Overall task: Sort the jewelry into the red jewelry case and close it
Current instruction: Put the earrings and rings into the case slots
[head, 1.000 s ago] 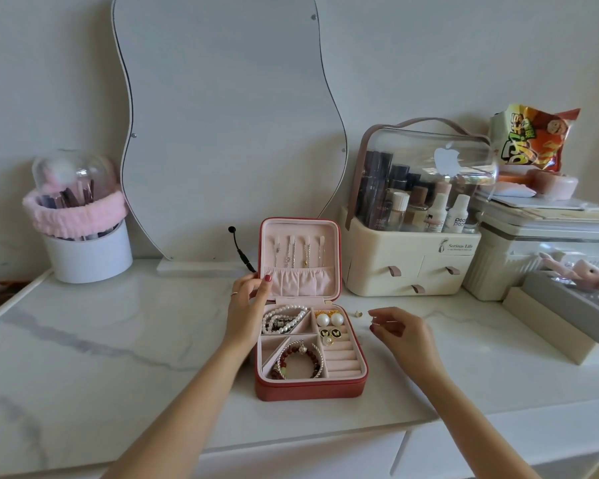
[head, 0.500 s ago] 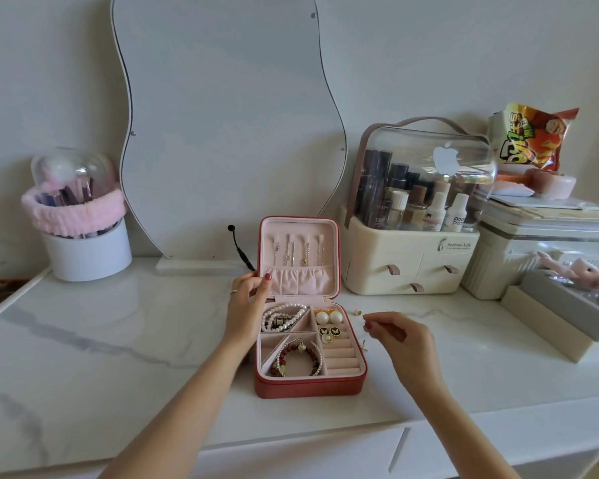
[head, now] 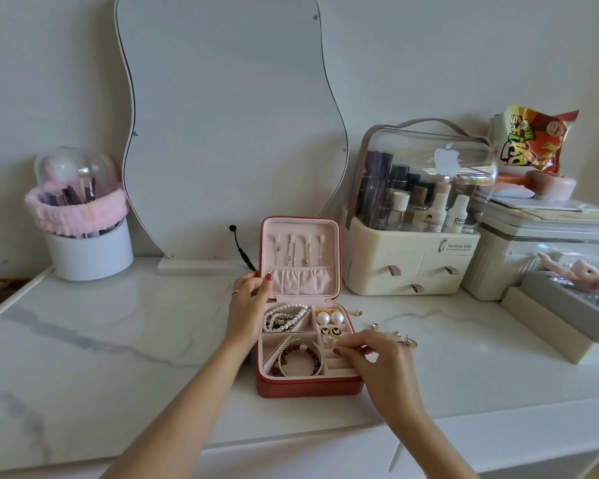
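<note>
Head view: the left hand [head: 248, 305] is gripping the upright lid's left edge, likely steadying the open case [head: 308, 387] on the counter [head: 118, 340]. The right hand [head: 377, 361] is hovering over the case's ring rolls, fingers pinched narrowly on something too small to identify. Loose earrings [head: 400, 335] are lying just right of the case, unsorted; the organizer [head: 408, 264] is standing behind them, obstructing nothing.

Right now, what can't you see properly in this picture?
- Head view: whatever the right hand pinches over the red jewelry case is too small and hidden by its fingers.
- Loose gold pieces on the tabletop: too small to name.
- Ring slots: partly covered by that hand.
- Snack bag lettering: warped, unreadable.
</note>
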